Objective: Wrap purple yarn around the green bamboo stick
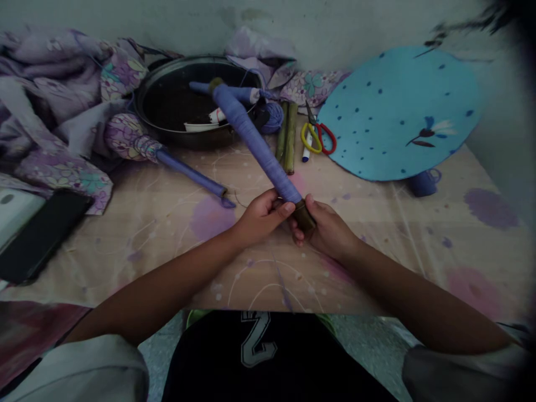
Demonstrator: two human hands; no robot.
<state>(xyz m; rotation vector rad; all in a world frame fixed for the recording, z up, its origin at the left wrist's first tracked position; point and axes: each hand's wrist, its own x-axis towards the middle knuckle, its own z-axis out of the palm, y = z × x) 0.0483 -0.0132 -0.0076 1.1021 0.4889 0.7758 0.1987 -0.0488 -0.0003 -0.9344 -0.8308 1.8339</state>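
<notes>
A bamboo stick [262, 151] wound with purple yarn slants up and left above the table, its bare green-brown end towards me. My right hand [326, 226] is closed round that bare end. Just above it, my left hand [266, 218] grips the yarn-wrapped part, thumb on top. A thin strand of yarn [282, 282] hangs below my hands towards the table's front edge. Left of them lies a yarn-wrapped handle [192, 173] tied to a bundle of flowered cloth [129, 134].
Behind stands a dark round pan [146, 117] with a yarn-wrapped piece across it. Near it are a yarn ball [273, 116], bare bamboo sticks [288, 139], scissors [312, 137] and a marker [307, 149]. A blue oval board [393, 111] is at right, a black phone [46, 234] at left.
</notes>
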